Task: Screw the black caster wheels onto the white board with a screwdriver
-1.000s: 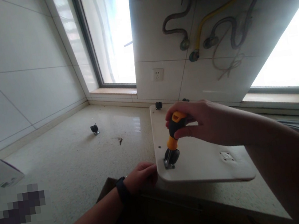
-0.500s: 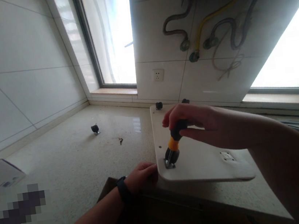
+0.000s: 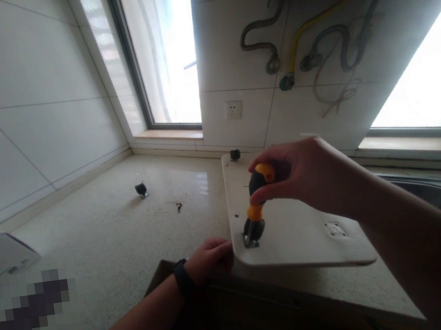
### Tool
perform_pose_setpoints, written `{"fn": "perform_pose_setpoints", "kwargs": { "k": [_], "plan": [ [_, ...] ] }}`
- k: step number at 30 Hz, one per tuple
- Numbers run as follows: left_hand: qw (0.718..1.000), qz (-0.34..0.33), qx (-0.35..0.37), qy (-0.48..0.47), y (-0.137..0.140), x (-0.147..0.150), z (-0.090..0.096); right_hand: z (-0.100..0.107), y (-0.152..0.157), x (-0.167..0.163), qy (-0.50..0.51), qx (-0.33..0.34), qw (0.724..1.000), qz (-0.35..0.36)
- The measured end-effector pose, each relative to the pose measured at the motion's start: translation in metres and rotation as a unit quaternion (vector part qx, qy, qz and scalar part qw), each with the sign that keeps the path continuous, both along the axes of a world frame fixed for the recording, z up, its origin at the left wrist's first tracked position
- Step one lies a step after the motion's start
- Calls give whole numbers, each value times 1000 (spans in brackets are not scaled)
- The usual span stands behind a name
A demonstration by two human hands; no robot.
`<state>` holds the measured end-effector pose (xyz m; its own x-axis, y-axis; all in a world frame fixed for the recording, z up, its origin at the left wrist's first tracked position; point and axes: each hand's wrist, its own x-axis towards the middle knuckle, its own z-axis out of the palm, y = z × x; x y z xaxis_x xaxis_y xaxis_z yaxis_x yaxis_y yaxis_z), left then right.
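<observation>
My right hand is wrapped round the black and yellow handle of a screwdriver. The screwdriver leans slightly, its tip down at the metal plate of a black caster wheel. That caster sits on the near left corner of a white board with rounded corners. At the board's left edge is my left hand, thumb against the edge and fingers curled, partly in shadow. A second caster stands on the board's far left corner. A square mount with holes shows near the right end.
A loose caster lies on the speckled countertop, with a few small screws nearby. At the left stands a white box. A sink lies right, behind my forearm. Pipes and a socket are on the wall.
My right hand has turned on the screwdriver handle, its wrist rising and the yellow handle end now showing. The far right caster is now hidden behind it. My left hand stays put.
</observation>
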<state>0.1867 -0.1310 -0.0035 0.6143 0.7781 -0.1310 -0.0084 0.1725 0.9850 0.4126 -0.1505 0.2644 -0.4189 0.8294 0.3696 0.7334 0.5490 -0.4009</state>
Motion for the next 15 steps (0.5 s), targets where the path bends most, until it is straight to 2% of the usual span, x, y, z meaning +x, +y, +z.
{"fn": "perform_pose_setpoints", "kwargs": {
  "k": [6, 10, 12, 15],
  "plan": [
    [1000, 3, 6, 1, 0, 1, 2, -12, -4, -12, 60, 11, 997, -49],
    [1000, -3, 9, 3, -2, 2, 2, -10, -8, -9, -16, 57, 998, -34],
    [1000, -5, 12, 5, -2, 4, 1, -10, -11, -8, -26, 52, 998, -22],
    [1000, -8, 17, 9, -4, 7, 0, -15, -16, -8, 27, 10, 999, -15]
  ]
}}
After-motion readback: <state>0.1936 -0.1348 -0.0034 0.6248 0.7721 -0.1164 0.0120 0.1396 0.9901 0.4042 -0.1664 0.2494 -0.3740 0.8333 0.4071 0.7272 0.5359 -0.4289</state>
